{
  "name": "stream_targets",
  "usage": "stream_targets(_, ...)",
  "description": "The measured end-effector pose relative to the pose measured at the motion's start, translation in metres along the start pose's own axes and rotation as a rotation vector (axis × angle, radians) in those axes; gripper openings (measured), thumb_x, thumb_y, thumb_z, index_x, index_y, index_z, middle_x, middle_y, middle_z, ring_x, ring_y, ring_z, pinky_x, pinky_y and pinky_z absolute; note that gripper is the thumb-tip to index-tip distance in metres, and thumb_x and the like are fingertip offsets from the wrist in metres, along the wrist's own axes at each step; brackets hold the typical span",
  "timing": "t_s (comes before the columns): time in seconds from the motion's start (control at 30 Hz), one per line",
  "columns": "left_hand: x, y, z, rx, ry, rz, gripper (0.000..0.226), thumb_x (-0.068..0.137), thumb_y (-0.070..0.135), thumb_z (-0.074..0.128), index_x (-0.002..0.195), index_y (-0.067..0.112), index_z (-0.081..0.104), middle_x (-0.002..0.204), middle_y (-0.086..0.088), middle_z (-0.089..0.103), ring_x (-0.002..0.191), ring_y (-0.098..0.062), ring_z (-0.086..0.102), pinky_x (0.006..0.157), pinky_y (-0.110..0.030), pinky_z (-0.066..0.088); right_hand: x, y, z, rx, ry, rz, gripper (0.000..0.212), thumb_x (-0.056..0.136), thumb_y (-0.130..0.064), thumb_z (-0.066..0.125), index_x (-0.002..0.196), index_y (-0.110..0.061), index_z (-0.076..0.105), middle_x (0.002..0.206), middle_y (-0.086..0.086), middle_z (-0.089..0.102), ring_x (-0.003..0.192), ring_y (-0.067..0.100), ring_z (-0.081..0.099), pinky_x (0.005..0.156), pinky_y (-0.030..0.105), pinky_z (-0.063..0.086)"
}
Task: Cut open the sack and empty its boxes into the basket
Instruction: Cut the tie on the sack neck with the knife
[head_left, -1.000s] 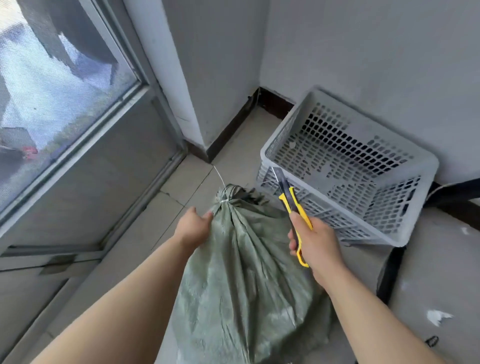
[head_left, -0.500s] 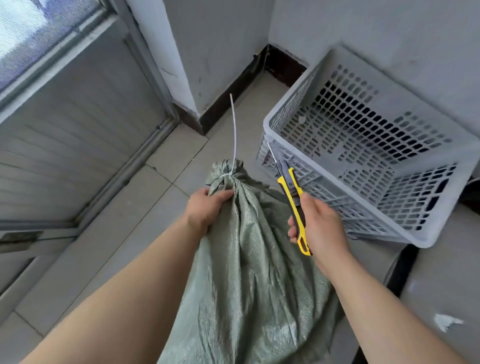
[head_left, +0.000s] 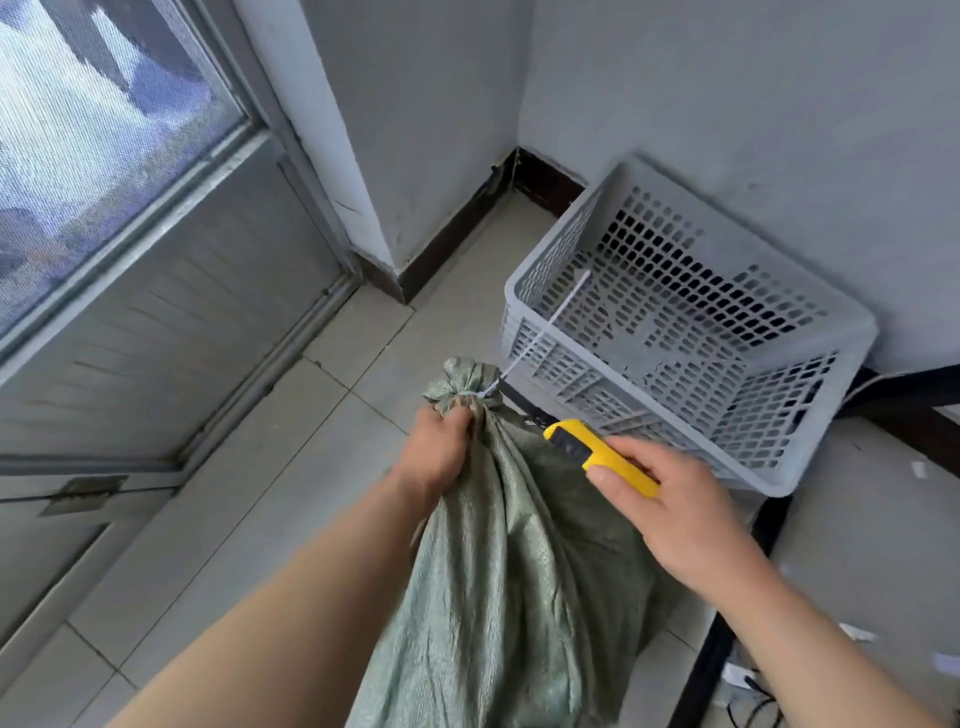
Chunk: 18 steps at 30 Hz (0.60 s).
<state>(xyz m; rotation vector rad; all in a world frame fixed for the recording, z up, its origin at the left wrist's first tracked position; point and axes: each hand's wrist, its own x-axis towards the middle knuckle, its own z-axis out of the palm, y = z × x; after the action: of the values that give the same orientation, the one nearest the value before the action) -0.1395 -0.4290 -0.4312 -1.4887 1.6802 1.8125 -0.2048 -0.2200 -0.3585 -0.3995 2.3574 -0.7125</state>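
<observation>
sack (head_left: 519, 582): green woven, stands on the tiled floor (head_left: 270, 519) between the two arms, mouth bunched and tied. the boxes are inside and cannot be seen.
right hand (head_left: 670, 509): fingers curled round the yellow handle, thumb pressed on its side.
utility knife (head_left: 597, 457): lies low and points left, its dark front end close to the tied neck. if it touches, i cannot tell.
left hand (head_left: 441, 457): fingers wrapped tight round the sack neck, just under the tie.
cable tie (head_left: 540, 332): white, closed round the neck, its long tail leans over the basket edge.
basket (head_left: 860, 332): grey, perforated, just beside the sack, nothing in it.
step: opening the sack. the tie seems not yet cut.
next move: likely to bring the blade to the tie and cut away from the left fingers.
change: half a second ago the knife stood upright beside the neck and the tail pointed up. now the knife is lowered toward the tie.
</observation>
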Motion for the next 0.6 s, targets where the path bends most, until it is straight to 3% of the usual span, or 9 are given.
stream_targets(0.07,-0.004,-0.006,0.003,0.04,0.008,0.022,0.028,0.081,0.034,0.049,0.089,0.008,0.056,0.083,-0.018,0.066,0.076,-0.032,0.066,0.075,-0.05,0.057,-0.005,-0.005,-0.006,-0.096,0.026,-0.014,0.041,0.083,-0.056,0.06,0.119,-0.037,0.062,0.1,-0.017,0.06,0.097,0.014,0.06,0.082,0.034,0.047)
stream_targets(0.13,-0.01,-0.012,0.006,0.016,-0.021,0.046,0.022,0.089,0.024,0.053,0.099,0.005,0.06,0.075,-0.015,0.065,0.065,-0.028,0.063,0.065,-0.04,0.055,-0.008,-0.007,-0.01,-0.199,0.044,-0.021,0.042,0.084,-0.053,0.061,0.122,-0.037,0.06,0.1,-0.012,0.057,0.097,0.018,0.06,0.08,0.034,0.046)
stream_targets(0.2,-0.013,-0.018,0.011,0.01,-0.022,0.07,0.02,0.094,0.017,0.054,0.11,0.004,0.058,0.064,-0.005,0.058,0.048,-0.015,0.053,0.049,-0.026,0.045,-0.01,-0.009,-0.013,-0.295,0.041,-0.015,0.043,0.086,-0.054,0.057,0.125,-0.038,0.057,0.108,-0.009,0.058,0.098,0.02,0.061,0.081,0.035,0.046)
stream_targets(0.27,-0.015,-0.022,0.019,0.003,-0.019,0.093,0.021,0.095,0.015,0.055,0.113,0.006,0.057,0.059,0.0,0.054,0.039,-0.008,0.046,0.041,-0.022,0.038,-0.011,-0.008,-0.015,-0.363,0.033,-0.01,0.045,0.087,-0.055,0.055,0.129,-0.04,0.054,0.116,-0.009,0.057,0.103,0.02,0.06,0.082,0.035,0.045)
stream_targets(0.6,-0.022,-0.026,0.038,-0.015,-0.037,0.177,0.022,0.094,0.018,0.057,0.116,0.015,0.057,0.083,-0.009,0.065,0.056,-0.021,0.055,0.054,-0.028,0.045,-0.023,0.008,-0.014,-0.429,0.08,0.033,0.047,0.087,-0.056,0.053,0.131,-0.041,0.053,0.12,-0.011,0.057,0.107,0.019,0.06,0.082,0.033,0.042)
